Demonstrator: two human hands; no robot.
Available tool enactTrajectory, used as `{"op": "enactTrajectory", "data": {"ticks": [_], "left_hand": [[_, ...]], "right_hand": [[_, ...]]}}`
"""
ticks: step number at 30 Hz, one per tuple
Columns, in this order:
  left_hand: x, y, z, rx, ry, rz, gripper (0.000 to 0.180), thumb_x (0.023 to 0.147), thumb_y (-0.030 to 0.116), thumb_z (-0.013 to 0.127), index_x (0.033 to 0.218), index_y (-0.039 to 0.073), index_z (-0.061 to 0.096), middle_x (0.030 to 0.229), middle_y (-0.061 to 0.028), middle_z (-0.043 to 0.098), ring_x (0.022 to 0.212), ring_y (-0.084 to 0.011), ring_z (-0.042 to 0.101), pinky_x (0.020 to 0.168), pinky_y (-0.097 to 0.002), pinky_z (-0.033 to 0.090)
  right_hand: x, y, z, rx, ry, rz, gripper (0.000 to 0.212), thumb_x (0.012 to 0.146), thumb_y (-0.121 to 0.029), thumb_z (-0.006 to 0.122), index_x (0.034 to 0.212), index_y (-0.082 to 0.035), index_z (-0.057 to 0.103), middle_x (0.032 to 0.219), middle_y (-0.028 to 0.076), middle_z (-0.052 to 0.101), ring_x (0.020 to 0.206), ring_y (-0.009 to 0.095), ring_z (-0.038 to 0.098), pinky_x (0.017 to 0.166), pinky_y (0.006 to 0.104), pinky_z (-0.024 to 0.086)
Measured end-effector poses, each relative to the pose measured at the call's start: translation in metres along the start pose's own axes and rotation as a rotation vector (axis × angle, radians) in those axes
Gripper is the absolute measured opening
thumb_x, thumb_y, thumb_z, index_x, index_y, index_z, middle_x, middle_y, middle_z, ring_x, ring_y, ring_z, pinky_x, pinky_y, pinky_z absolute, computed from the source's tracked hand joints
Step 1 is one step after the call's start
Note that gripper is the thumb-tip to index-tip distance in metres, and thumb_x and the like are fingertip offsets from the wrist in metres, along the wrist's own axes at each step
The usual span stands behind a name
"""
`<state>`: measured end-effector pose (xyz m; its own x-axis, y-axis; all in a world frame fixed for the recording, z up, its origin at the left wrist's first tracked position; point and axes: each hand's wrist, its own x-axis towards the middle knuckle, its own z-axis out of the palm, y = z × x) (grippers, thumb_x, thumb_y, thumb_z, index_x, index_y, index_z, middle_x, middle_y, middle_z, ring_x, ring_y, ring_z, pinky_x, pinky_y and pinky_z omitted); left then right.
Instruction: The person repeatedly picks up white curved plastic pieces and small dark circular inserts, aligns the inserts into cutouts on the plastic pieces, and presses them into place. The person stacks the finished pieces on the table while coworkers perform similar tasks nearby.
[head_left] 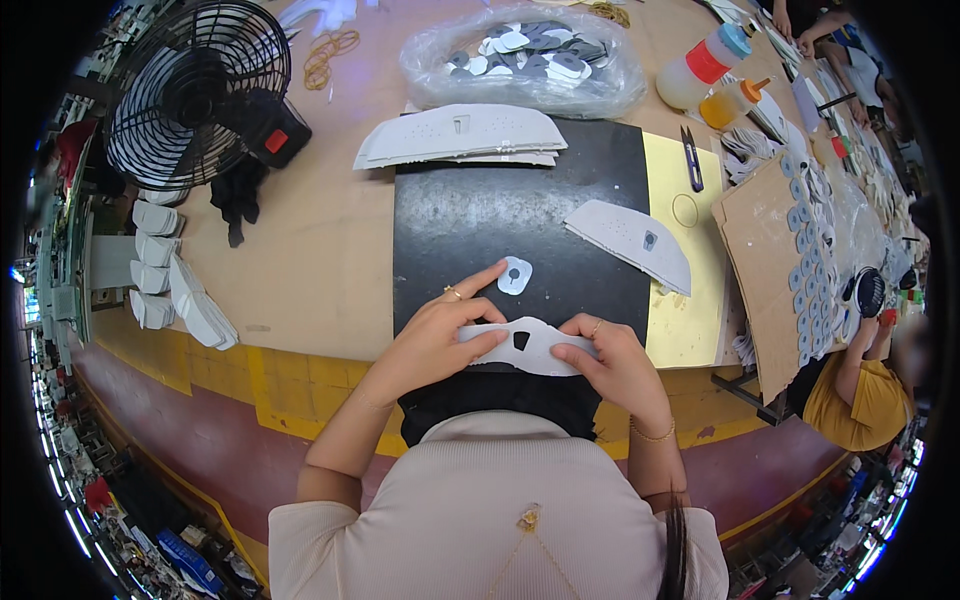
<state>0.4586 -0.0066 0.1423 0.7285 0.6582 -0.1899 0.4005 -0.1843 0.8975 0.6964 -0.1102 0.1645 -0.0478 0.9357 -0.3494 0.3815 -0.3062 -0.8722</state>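
Between my two hands is a white curved fabric piece (540, 352) with a dark cutout near its middle, held at the front edge of a black mat (450, 240). My left hand (445, 325) pinches its left end between thumb and fingers, while the index finger stretches forward and touches a small whitish patch (515, 276) with a dark keyhole-shaped mark. That patch lies flat on the mat. The right end of the fabric piece is gripped by my right hand (610, 358). A stack of similar white pieces (630, 240) rests on the mat's right side, and a larger stack (465, 135) along its far edge.
A black fan (200, 95) stands at the far left, near stacked white pieces (155, 250). Behind the mat sits a clear bag of small patches (525, 60). Bottles (705, 68), snips (692, 160) and a cardboard sheet (760, 270) are at right, with a person in yellow (860, 400) beyond.
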Motion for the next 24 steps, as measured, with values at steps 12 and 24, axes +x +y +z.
{"op": "enactTrajectory", "data": {"ticks": [12, 24], "left_hand": [[-0.003, 0.024, 0.002, -0.037, -0.094, -0.184, 0.015, 0.093, 0.02, 0.071, 0.094, 0.005, 0.07, 0.159, -0.0122, 0.046, 0.105, -0.0307, 0.072, 0.075, -0.0325, 0.055], [-0.004, 0.002, 0.005, 0.004, 0.039, -0.003, 0.014, 0.092, 0.02, 0.072, 0.095, 0.006, 0.074, 0.157, -0.0094, 0.049, 0.115, -0.0304, 0.069, 0.075, -0.0325, 0.057]], "right_hand": [[-0.004, 0.012, -0.002, 0.012, 0.021, -0.034, 0.017, 0.094, -0.015, 0.075, 0.098, 0.0, 0.069, 0.078, 0.006, 0.07, 0.065, 0.009, 0.061, 0.06, 0.0248, 0.049], [-0.004, 0.013, 0.001, -0.029, 0.045, -0.021, 0.016, 0.094, -0.014, 0.074, 0.099, 0.0, 0.069, 0.078, 0.008, 0.071, 0.064, 0.01, 0.061, 0.06, 0.0256, 0.049]]}}
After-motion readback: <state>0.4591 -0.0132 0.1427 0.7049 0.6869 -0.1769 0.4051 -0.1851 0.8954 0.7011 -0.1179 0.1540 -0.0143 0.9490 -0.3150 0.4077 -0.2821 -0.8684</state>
